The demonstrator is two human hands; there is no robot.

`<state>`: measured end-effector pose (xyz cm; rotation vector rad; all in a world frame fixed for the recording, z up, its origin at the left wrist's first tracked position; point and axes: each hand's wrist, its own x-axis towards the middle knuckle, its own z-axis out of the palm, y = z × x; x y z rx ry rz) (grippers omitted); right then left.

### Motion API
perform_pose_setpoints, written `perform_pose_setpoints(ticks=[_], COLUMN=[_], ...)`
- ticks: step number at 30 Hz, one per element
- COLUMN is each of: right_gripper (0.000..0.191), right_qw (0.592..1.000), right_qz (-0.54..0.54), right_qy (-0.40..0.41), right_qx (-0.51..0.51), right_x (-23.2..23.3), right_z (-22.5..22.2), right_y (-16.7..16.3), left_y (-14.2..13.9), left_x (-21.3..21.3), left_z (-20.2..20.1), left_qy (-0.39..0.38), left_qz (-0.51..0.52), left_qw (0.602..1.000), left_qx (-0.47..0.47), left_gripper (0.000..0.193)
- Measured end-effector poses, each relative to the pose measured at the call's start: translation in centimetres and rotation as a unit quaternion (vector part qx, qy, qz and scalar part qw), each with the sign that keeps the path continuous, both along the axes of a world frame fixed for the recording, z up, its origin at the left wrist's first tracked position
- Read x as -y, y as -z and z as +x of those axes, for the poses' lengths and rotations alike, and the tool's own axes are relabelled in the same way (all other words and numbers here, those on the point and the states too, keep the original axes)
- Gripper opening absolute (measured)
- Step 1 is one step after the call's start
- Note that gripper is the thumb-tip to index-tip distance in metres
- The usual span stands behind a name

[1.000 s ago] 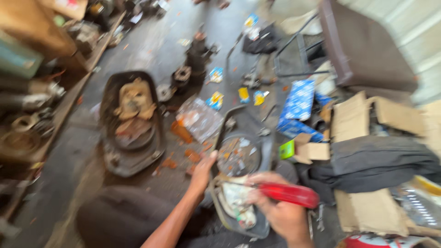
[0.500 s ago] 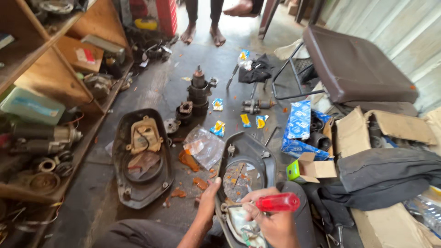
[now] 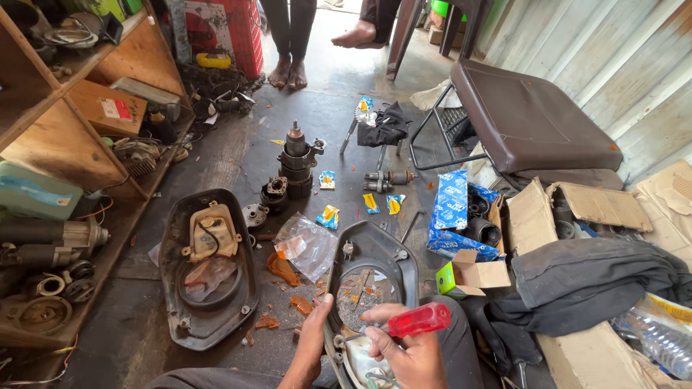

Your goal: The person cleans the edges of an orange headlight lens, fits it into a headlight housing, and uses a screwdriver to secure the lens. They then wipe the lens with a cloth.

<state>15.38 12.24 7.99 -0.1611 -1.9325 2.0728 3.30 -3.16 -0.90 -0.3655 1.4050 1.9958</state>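
Observation:
My right hand (image 3: 404,351) grips a screwdriver with a red handle (image 3: 418,319), its tip pointing left into a dark plastic housing (image 3: 375,248) with a round opening that rests in front of my knees. My left hand (image 3: 314,333) holds that housing's left rim. Orange plastic shards (image 3: 282,270) lie on the concrete beside it. A second dark housing (image 3: 209,270) with a cream inner part lies flat further left.
Wooden shelves (image 3: 65,151) with motor parts run along the left. A brown chair (image 3: 530,119) stands at right, with cardboard boxes (image 3: 569,205), a blue packet (image 3: 450,202) and dark cloth (image 3: 591,281) below it. A motor assembly (image 3: 295,162) stands mid-floor. Another person's bare feet (image 3: 288,72) are at the top.
The view has tilted upward and steadied, showing more of the shelves, chair and the standing person. My hands stay on the housing, with the screwdriver held in much the same place.

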Motion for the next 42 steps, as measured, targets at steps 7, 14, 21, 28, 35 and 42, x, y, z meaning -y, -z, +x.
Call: perform_pose_setpoints(ticks=[7, 14, 21, 28, 35, 42], right_gripper=[0.016, 0.036, 0.022, 0.026, 0.022, 0.028], right_qw=[0.993, 0.994, 0.994, 0.988, 0.994, 0.975], right_qz=[0.117, 0.088, 0.11, 0.151, 0.11, 0.204], right_qy=[0.009, -0.013, -0.01, 0.027, -0.015, 0.035], right_qx=[-0.01, 0.061, 0.001, 0.033, -0.009, -0.086], right_x=[0.2, 0.3, 0.4, 0.8, 2.4, 2.2], right_z=[1.1, 0.4, 2.0, 1.9, 2.7, 2.1], right_y=[-1.2, -1.0, -1.4, -1.5, -4.6, -4.0], left_y=[1.3, 1.8, 1.5, 3.5, 3.3, 2.4], left_x=[-0.2, -0.2, -0.3, -0.1, 0.1, 0.3], left_z=[-0.1, -0.1, -0.2, 0.4, 0.8, 0.9], left_qy=[-0.001, 0.002, 0.004, -0.005, -0.002, -0.008], left_qz=[-0.008, -0.008, -0.015, 0.024, 0.005, 0.016], left_qw=[1.0, 1.0, 0.999, 0.998, 0.998, 0.997], left_qx=[-0.006, -0.025, -0.038, -0.06, -0.07, -0.074], left_gripper=[0.059, 0.063, 0.073, 0.074, 0.051, 0.053])
